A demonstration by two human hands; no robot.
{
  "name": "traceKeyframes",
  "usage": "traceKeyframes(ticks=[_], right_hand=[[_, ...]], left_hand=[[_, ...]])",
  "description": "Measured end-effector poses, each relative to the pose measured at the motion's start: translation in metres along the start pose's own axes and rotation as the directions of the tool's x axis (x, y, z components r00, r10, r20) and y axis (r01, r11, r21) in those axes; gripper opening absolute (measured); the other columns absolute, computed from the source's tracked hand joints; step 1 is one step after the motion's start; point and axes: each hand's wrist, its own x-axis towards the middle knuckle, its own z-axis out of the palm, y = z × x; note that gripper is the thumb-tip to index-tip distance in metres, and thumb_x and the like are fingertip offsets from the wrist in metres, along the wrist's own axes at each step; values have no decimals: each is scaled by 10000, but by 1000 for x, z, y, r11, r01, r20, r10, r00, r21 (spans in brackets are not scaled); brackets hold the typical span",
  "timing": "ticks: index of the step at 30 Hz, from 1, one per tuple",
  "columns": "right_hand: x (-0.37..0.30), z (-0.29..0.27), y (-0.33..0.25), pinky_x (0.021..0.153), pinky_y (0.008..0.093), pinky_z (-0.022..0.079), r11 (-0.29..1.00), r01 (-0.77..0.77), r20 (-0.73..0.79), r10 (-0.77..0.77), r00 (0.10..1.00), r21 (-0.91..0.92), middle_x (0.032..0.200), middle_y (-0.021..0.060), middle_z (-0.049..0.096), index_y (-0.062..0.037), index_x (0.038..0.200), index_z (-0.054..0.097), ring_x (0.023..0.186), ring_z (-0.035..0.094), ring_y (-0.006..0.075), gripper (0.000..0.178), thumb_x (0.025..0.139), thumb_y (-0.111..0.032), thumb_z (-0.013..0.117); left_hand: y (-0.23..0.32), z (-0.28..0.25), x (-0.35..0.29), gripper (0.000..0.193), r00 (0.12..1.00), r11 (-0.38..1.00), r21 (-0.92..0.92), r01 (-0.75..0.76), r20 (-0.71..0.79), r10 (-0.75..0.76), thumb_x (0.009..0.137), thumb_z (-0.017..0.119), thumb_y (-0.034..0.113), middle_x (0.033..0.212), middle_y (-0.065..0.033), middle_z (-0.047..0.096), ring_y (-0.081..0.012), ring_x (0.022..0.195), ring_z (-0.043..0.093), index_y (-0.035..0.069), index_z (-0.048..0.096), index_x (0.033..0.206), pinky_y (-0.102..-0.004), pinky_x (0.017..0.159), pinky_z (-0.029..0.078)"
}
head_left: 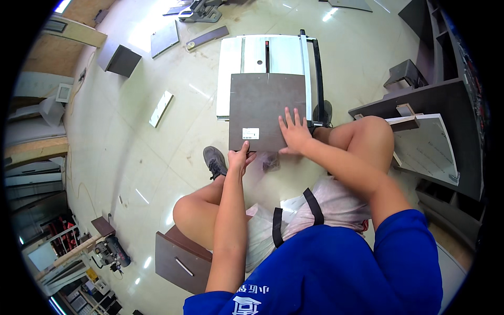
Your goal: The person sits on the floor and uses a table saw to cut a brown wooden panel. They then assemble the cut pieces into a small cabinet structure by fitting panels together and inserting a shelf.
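Note:
A square dark brown board [265,105] lies over the near half of a low white table saw [229,60], its near edge sticking out toward me. A white label [251,133] sits on the board close to that edge. My left hand [241,158] grips the near edge, thumb on top and the other fingers partly hidden beneath. With fingers spread, my right hand [295,132] rests flat on the board near its right edge. Beyond the board, a narrow dark slot [267,58] with a red spot at its far end runs along the saw top. A pale fence [306,65] stands along the right side.
Left of the saw, a narrow white strip [160,109] and a dark box [123,60] lie on the floor. A brown drawer-like piece [181,262] stands by my left leg. Dark cabinet panels [451,105] crowd the right. A compressor-like machine [113,253] stands lower left.

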Motion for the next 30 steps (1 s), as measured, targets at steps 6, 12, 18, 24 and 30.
traceKeyframes(ticks=[6, 12, 18, 24, 30], right_hand=[[-6, 24, 4, 1162, 559, 252, 995, 32, -87, -39, 995, -90, 1578, 295, 133, -26, 1519, 251, 1450, 158, 505, 1158, 647, -489, 857], [-6, 23, 6, 1182, 500, 249, 994, 61, -120, -72, 990, -93, 1554, 313, 187, -7, 1496, 294, 1431, 201, 517, 1128, 638, -479, 854], [-8, 24, 9, 1184, 511, 240, 993, 77, -146, -90, 985, -91, 1548, 316, 200, -5, 1488, 312, 1428, 196, 528, 1118, 630, -479, 849], [-8, 22, 9, 1183, 510, 243, 993, 80, -151, -92, 984, -84, 1549, 315, 202, -14, 1492, 312, 1429, 193, 526, 1115, 635, -484, 849], [-7, 24, 11, 1182, 516, 244, 993, 84, -164, -96, 982, -79, 1545, 321, 197, -7, 1485, 319, 1427, 190, 530, 1122, 622, -484, 854]], left_hand=[[0, 2, 2, 368, 1000, 1000, 0, -5, 24, 5, 934, 673, 179, 1090, -190, 640, -286, 823, 698, -52, 536, 1185, -388, 703, 643], [-1, 0, 6, 385, 1000, 1000, 18, 17, 11, -17, 933, 676, 184, 1060, -195, 652, -281, 807, 701, -75, 542, 1185, -374, 702, 643], [-2, 0, 8, 389, 1000, 1000, 12, 8, 27, -9, 936, 674, 185, 1047, -204, 655, -280, 795, 700, -97, 549, 1172, -365, 691, 644], [-1, 1, 6, 383, 1000, 1000, 0, 5, 21, -5, 936, 673, 173, 1012, -202, 651, -261, 734, 683, -102, 543, 1168, -356, 669, 644], [0, 3, 6, 382, 999, 1000, -10, -6, 37, 7, 935, 673, 169, 1007, -212, 650, -267, 729, 686, -116, 544, 1155, -352, 659, 644]])
